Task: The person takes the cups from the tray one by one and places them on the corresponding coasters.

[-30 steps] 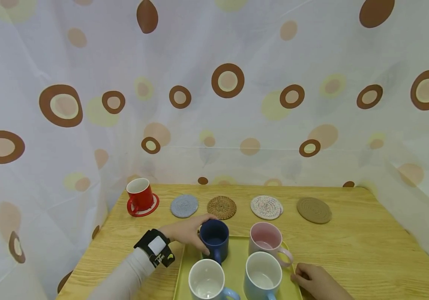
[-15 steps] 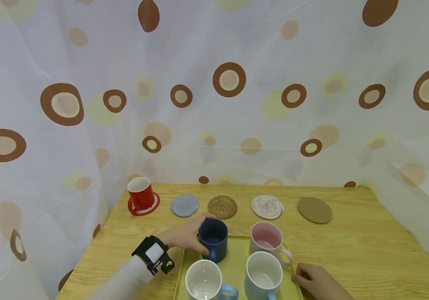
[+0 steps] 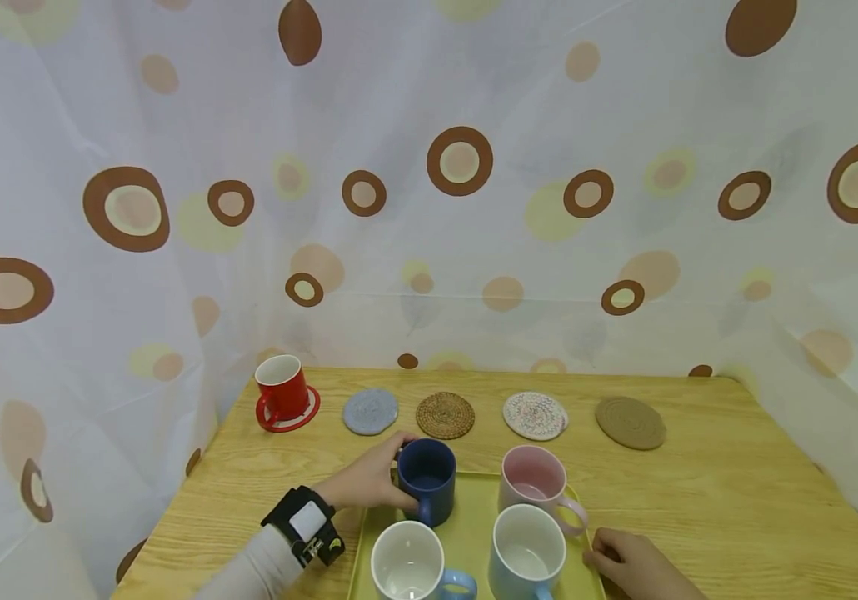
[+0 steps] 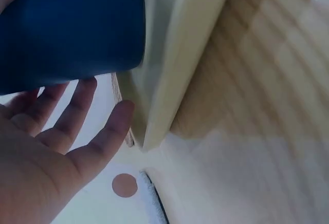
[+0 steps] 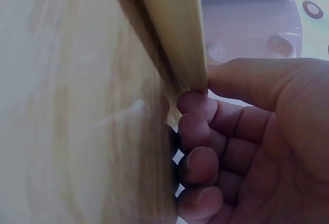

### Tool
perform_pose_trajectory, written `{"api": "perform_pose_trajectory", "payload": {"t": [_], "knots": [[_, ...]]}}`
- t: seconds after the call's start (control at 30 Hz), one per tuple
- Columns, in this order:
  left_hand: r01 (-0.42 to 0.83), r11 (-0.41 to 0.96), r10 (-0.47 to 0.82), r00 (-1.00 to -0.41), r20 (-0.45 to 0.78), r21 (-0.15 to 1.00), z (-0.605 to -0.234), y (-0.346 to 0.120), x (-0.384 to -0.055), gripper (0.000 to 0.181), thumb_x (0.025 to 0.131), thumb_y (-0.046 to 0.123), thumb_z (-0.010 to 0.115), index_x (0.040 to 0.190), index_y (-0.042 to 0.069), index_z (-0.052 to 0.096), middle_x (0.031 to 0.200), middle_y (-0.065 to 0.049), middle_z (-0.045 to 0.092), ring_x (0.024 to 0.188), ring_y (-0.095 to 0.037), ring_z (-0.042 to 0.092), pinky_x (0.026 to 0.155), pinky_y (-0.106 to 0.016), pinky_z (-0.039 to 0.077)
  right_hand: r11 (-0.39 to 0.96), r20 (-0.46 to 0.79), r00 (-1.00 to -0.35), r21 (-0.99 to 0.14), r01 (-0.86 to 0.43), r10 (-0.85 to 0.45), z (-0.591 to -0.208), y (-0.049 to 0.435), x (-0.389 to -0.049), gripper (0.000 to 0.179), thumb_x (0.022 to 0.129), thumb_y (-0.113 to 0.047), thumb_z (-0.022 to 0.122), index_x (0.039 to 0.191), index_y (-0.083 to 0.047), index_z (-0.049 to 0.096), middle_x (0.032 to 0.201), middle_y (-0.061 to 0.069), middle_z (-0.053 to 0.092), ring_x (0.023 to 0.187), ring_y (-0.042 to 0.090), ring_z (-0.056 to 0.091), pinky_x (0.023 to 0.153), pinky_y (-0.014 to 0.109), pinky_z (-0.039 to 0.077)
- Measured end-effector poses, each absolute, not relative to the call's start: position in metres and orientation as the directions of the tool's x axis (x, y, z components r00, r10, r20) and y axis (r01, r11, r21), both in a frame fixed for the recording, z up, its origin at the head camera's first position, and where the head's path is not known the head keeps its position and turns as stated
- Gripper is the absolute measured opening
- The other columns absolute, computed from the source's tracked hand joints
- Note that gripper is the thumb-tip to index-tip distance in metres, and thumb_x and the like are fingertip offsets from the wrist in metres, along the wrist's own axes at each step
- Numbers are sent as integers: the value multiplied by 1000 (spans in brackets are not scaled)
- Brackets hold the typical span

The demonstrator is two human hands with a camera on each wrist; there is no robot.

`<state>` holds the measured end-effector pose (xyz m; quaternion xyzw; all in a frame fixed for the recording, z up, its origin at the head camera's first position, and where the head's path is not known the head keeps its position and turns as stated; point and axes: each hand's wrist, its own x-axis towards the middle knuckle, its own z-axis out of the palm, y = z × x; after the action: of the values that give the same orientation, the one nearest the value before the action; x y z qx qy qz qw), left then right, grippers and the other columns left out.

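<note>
My left hand (image 3: 372, 477) holds a navy mug (image 3: 429, 492) from its left side, thumb in front and fingers behind. In the left wrist view the thumb lies on the navy mug (image 4: 77, 29), and some fingertips stand clear of it. The mug is upright at the back left of a yellow tray (image 3: 466, 542). My right hand (image 3: 639, 560) pinches the tray's right rim (image 5: 180, 34) between thumb and index finger, its other fingers curled. A pink mug (image 3: 532, 479), a light blue mug (image 3: 500, 558) and a white mug with a light blue handle (image 3: 408, 562) also stand on the tray.
A red mug (image 3: 282, 387) stands on a red-rimmed coaster (image 3: 309, 414) at the back left. Along the back of the wooden table (image 3: 706, 483) lie a grey coaster (image 3: 370, 412), a brown woven one (image 3: 445, 415), a speckled white one (image 3: 536, 415) and a tan one (image 3: 630, 422).
The navy mug has turned slightly, its handle shifting left. The white mug has moved a little left. My left wrist has lowered towards me. My right hand stays on the tray rim.
</note>
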<state>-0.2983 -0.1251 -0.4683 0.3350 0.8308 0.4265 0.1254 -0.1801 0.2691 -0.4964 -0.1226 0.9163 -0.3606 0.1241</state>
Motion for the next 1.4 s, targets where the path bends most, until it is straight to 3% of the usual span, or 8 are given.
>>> {"api": "perform_pose_trajectory", "payload": {"t": [0.37,0.5,0.63,0.73,0.83,1.0,1.17,1.4], "knots": [[403,366,800,-596,-63,839,-458,-136,-321,79,73,17,85,138,26,43,134,4,54,122,-20,47,102,-37,43,719,-153,-944,-686,-112,-293,-497,269,-180,24,95,-26,61,79,-9,54,67,-4,48,59,1,41,53,21,35],[366,375,810,-577,-108,852,-456,-138,-326,78,72,10,83,138,28,44,133,5,53,122,-18,47,98,-33,47,716,-137,-942,-686,-132,-305,-497,269,-180,24,95,-26,61,79,-10,54,67,-4,48,59,0,40,53,21,34],[364,382,816,-565,-124,849,-454,-141,-324,79,74,11,82,141,26,43,136,2,53,125,-20,47,103,-39,44,709,-131,-938,-689,-148,-322,-499,270,-180,24,95,-26,61,79,-10,54,66,-5,47,59,0,40,53,21,34],[342,397,785,-607,-123,852,-453,-146,-316,78,78,15,79,144,22,39,140,-2,50,129,-24,47,107,-45,41,709,-137,-936,-690,-145,-324,-499,270,-180,24,95,-26,61,79,-10,54,66,-5,47,59,0,41,53,21,34],[275,413,704,-701,-112,868,-452,-155,-303,66,86,14,69,144,12,38,139,-10,50,127,-29,51,104,-45,46,712,-146,-937,-690,-134,-317,-499,270,-181,25,95,-27,61,79,-10,54,66,-5,47,59,0,41,53,21,34],[120,375,589,-797,-136,919,-449,-168,-276,35,98,17,53,127,-2,51,123,-19,59,112,-29,58,94,-41,53,711,-131,-937,-687,-148,-323,-498,270,-180,24,95,-27,61,79,-10,54,67,-5,48,60,0,41,54,21,35],[61,390,594,-779,-200,919,-450,-169,-257,39,101,35,50,113,1,64,110,-13,66,100,-22,59,88,-36,54,708,-102,-936,-683,-179,-336,-498,270,-180,24,95,-26,60,79,-10,54,66,-7,46,59,-2,40,54,20,34],[-8,319,667,-709,-230,948,-460,-161,-248,45,104,37,43,117,0,65,111,-7,67,105,-21,64,92,-39,54,702,-92,-933,-686,-194,-347,-498,272,-179,24,95,-26,60,79,-10,55,66,-7,47,60,-2,40,54,20,34]]}}
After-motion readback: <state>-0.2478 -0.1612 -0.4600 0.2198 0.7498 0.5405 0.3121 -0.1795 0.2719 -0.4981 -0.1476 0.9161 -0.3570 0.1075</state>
